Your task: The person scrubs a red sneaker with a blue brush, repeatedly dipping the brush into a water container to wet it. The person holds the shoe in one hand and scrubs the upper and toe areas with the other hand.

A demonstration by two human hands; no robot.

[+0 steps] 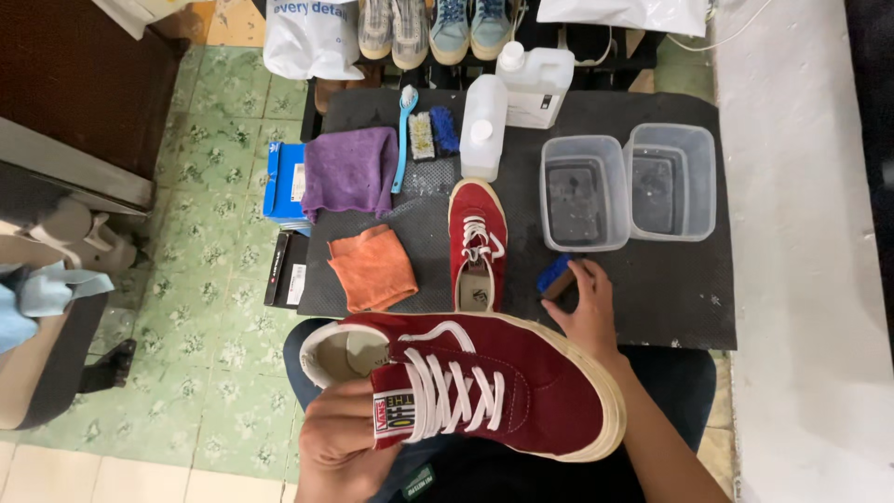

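Note:
My left hand (340,438) grips a dark red suede sneaker (521,387) with white laces by its tongue and side, holding it on its side over my lap. Its twin, a second red sneaker (478,244), stands upright on the black mat (670,289) just beyond. My right hand (587,303) reaches past the held shoe's toe and closes on a blue-bristled brush (555,276) lying on the mat in front of two clear plastic tubs of water (582,191).
On the mat lie an orange cloth (372,268), a purple cloth (351,170), a blue toothbrush (404,135), small brushes (433,133) and two white plastic bottles (484,126). Pairs of shoes (433,28) stand behind. Blue and black boxes (284,182) rest on the green tiled floor.

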